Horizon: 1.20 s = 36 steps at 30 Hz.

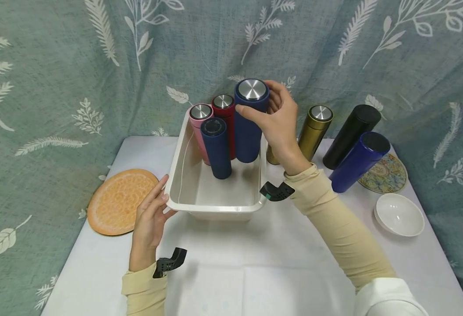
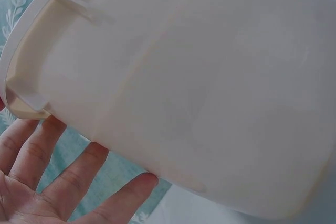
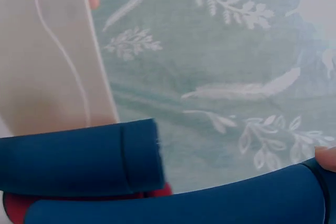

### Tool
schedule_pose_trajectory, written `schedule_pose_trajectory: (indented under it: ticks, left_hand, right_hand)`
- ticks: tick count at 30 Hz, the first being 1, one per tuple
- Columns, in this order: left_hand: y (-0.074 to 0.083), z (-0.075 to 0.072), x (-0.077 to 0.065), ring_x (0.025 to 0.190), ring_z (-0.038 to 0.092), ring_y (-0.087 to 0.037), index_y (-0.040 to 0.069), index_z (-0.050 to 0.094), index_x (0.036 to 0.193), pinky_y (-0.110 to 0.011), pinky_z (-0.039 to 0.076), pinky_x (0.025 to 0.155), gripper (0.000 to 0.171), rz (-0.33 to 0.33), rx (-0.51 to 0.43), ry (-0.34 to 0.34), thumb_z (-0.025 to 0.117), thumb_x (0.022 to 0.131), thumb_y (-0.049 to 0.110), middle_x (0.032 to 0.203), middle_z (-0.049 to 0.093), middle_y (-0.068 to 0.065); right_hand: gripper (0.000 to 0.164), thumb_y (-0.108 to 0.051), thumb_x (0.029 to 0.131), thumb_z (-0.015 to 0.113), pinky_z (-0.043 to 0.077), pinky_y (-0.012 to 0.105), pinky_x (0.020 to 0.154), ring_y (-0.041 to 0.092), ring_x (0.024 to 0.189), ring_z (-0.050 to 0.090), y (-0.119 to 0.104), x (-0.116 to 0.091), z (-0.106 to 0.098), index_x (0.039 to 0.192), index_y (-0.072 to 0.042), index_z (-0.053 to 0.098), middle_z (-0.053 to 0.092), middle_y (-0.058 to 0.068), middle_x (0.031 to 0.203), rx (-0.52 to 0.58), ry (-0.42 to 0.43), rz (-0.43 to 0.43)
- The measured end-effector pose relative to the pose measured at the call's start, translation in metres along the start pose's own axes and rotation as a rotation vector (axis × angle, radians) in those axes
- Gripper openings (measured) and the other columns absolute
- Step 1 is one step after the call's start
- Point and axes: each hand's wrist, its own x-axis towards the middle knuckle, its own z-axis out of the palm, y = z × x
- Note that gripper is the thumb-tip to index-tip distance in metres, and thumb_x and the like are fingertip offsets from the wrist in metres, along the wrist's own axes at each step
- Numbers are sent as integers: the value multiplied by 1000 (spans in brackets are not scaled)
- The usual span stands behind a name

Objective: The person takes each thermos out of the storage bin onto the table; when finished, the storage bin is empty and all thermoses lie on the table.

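My right hand (image 1: pixel 282 125) grips a large navy vacuum flask (image 1: pixel 249 131) near its steel-topped lid. The flask stands inside a white plastic bin (image 1: pixel 215 207), at the back right. Beside it in the bin are a red flask (image 1: pixel 223 114), a pink flask (image 1: pixel 201 127) and a smaller navy flask (image 1: pixel 216 151). In the right wrist view the smaller navy flask (image 3: pixel 68 158) lies alongside the large one (image 3: pixel 210 199). My left hand (image 1: pixel 149 224) touches the bin's front left corner. Its fingers (image 2: pixel 73 179) are spread and fairly straight against the outer wall in the left wrist view.
Right of the bin stand a gold flask (image 1: pixel 314 131), a black flask (image 1: pixel 351 136) and a glossy blue flask (image 1: pixel 359 162). A patterned round mat (image 1: pixel 387 175) and a white bowl (image 1: pixel 399 215) lie at the far right. An orange round mat (image 1: pixel 117 202) is on the left.
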Motion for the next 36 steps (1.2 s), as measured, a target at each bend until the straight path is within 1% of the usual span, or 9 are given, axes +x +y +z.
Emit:
schedule_pose_trajectory:
  ticks: [5,14,18,21,27,31,36]
  left_hand:
    - [1,0,1,114,65,-10,8,39,155,-34,57,88,51,1,-11,0,46,104,7,138,60,6]
    - [1,0,1,116,64,-11,10,39,155,-34,56,88,51,-2,4,-1,47,104,9,141,58,6]
    - [1,1,1,117,64,-12,10,39,155,-35,56,89,51,-5,9,2,46,104,9,141,57,5]
    - [0,1,1,118,63,-12,10,39,155,-35,56,89,51,-8,11,3,46,104,10,141,57,6]
    - [0,1,1,117,63,-11,9,39,155,-34,57,89,51,-9,1,-1,46,104,9,140,58,6]
    - [0,0,0,116,63,-11,9,39,155,-34,57,88,51,-12,2,8,47,104,9,139,59,6]
    - [0,0,0,117,63,-12,10,40,154,-34,56,89,51,-12,10,3,47,104,9,139,59,6]
  right_hand:
    - [66,-6,72,85,47,28,108,18,118,64,-14,-2,-1,131,-5,56,66,12,128,26,-2,-46]
    - [65,-1,71,85,49,31,106,21,118,65,-38,-11,-7,129,-4,56,67,14,126,58,-9,-150]
    - [63,-2,72,85,51,33,103,21,114,66,-45,-17,-11,128,-3,57,69,13,122,44,-15,-243]
    - [62,-2,73,85,52,33,102,20,113,67,-48,-20,-16,128,-2,58,70,11,120,30,-15,-287]
    - [62,2,70,85,52,31,100,23,112,66,-56,-24,-27,127,-4,61,69,10,118,69,9,-244]
    - [63,3,70,84,52,30,99,23,111,66,-56,-27,-38,128,-5,61,70,9,118,63,26,-233]
    - [62,3,70,84,52,29,97,23,113,66,-54,-31,-54,127,-5,61,70,10,119,70,74,-217]
